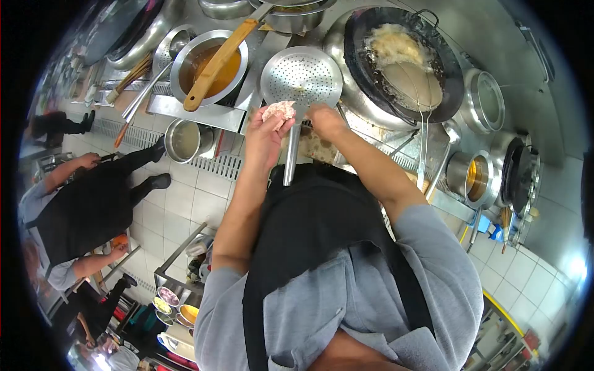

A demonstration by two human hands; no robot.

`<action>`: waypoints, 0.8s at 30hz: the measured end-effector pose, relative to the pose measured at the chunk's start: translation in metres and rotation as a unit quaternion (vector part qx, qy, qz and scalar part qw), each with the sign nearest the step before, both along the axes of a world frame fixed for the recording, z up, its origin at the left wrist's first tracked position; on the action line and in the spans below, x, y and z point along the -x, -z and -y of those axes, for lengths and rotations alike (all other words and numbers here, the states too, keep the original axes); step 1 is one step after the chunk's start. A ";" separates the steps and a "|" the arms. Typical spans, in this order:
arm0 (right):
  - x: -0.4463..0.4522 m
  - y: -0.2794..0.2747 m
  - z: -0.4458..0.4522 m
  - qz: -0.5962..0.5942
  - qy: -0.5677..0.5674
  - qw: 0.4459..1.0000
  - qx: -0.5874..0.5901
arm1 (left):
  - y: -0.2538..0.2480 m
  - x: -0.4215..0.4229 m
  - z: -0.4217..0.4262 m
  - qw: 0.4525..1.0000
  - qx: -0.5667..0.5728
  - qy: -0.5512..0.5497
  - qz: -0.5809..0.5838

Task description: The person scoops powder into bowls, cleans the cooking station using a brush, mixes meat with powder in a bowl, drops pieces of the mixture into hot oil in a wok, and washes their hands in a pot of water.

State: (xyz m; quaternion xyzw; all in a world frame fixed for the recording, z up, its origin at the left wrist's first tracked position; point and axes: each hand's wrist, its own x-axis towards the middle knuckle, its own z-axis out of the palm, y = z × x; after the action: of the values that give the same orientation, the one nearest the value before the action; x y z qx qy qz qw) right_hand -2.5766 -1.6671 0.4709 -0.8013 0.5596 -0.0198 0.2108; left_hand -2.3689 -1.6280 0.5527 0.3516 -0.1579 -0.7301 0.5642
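Note:
My left hand [265, 137] grips a pale pink, crumbly-looking lump of food [279, 111] just over the near edge of a perforated skimmer [301, 73]. The skimmer lies flat on the stove top, its metal handle pointing towards my apron. Right of that handle, my right hand [326, 122] is closed, with its fingertips pressed together; whatever they pinch, if anything, is hidden. Further right sits a black wok [455, 74] of bubbling oil with golden food [396, 46] frying in it. A wire mesh strainer [413, 86] rests in the oil, its long handle leaning over the wok's near rim.
A wooden-handled utensil [221, 65] lies across a pot of brown liquid [243, 57] at the left. Below it hangs a steel pot [182, 141]. Another pot [458, 174] stands at the right. A co-worker [83, 198] in a black apron is at the left.

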 end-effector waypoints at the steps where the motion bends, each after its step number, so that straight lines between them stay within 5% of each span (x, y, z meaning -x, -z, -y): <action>1: -0.001 0.001 0.004 0.004 0.045 0.999 -0.023 | -0.002 0.000 -0.001 1.000 0.002 -0.003 -0.008; 2: -0.002 -0.002 0.008 0.008 0.088 0.995 -0.046 | -0.003 -0.001 -0.002 1.000 -0.001 -0.004 -0.017; 3: 0.001 -0.011 0.005 0.139 0.134 0.977 -0.087 | -0.003 -0.002 -0.006 1.000 -0.006 -0.006 -0.028; 5: 0.009 -0.036 0.004 0.385 0.213 0.884 -0.160 | -0.003 -0.003 -0.007 1.000 -0.007 -0.009 -0.015; 8: -0.011 -0.086 -0.009 0.554 0.215 0.777 -0.207 | -0.001 0.002 -0.009 0.999 0.006 0.021 0.044; 12: -0.020 -0.115 -0.028 0.387 0.095 0.917 -0.001 | -0.008 0.017 -0.009 0.998 -0.007 0.036 0.045; 21: 0.046 -0.127 -0.015 0.610 0.233 0.704 -0.278 | -0.017 0.031 -0.004 0.998 0.017 0.062 0.026; 24: 0.040 -0.123 -0.020 0.619 0.224 0.721 -0.217 | -0.014 0.040 -0.002 0.996 0.033 0.083 0.019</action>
State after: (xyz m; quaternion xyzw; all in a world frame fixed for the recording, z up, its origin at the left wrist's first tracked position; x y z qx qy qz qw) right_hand -2.6167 -1.6466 0.5935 -0.3940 0.4570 -0.4357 0.6679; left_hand -2.4088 -1.6264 0.5666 0.3323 -0.2208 -0.7620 0.5101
